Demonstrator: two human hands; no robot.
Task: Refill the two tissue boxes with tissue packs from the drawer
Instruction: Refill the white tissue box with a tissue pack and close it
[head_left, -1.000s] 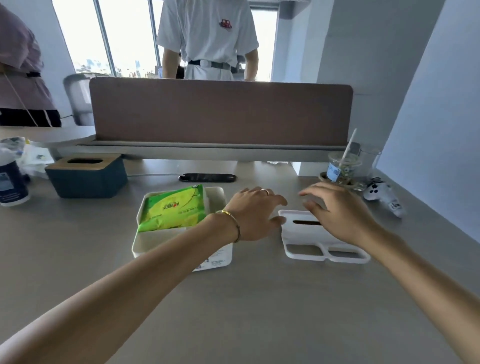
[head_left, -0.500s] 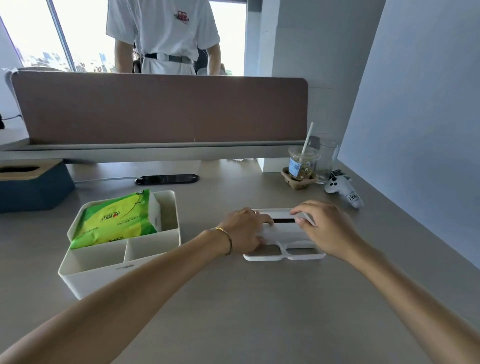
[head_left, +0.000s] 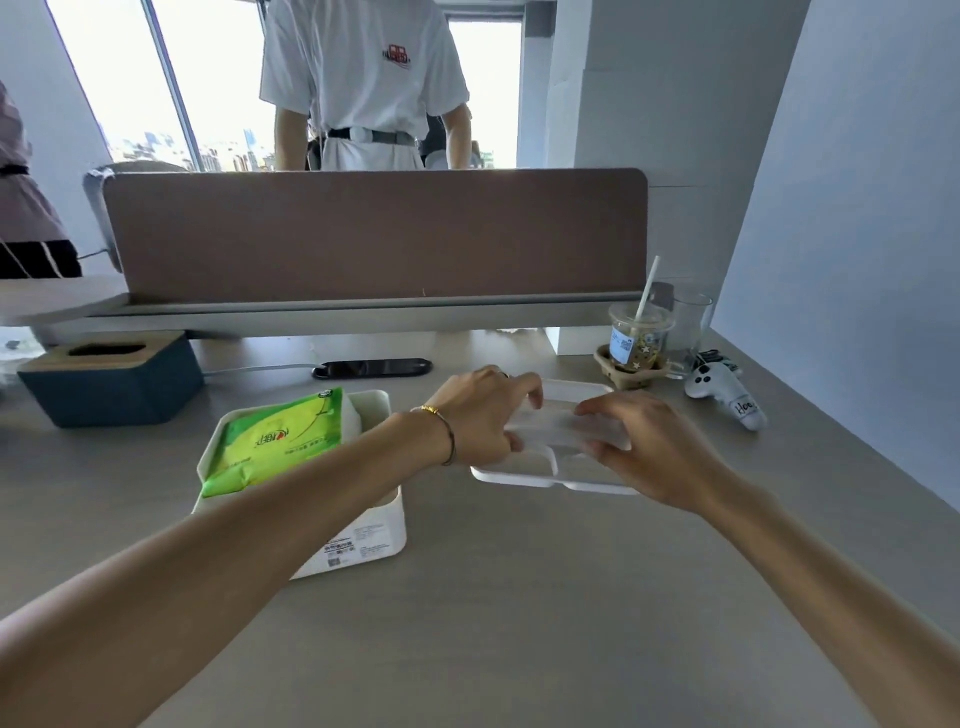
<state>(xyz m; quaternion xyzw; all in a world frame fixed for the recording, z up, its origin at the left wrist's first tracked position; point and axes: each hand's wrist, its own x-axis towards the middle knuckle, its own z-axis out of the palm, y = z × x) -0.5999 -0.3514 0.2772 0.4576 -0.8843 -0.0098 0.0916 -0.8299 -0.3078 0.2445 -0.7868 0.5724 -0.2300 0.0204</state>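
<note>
Grey desk (head_left: 519, 597): both hands, left hand (head_left: 483, 415) and right hand (head_left: 649, 452), are gripping a white lid (head_left: 550, 467) beside an open tissue box (head_left: 363, 530) holding a green pack (head_left: 275, 441)

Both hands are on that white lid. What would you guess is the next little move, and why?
Probably lift the white lid and carry it left onto the open white box. The green tissue pack already lies inside the box, and the left hand and right hand both grip the lid, which seems tilted up off the desk.

An office: desk (head_left: 519, 597) with divider screen (head_left: 374, 234), high-rise window (head_left: 130, 78).
</note>
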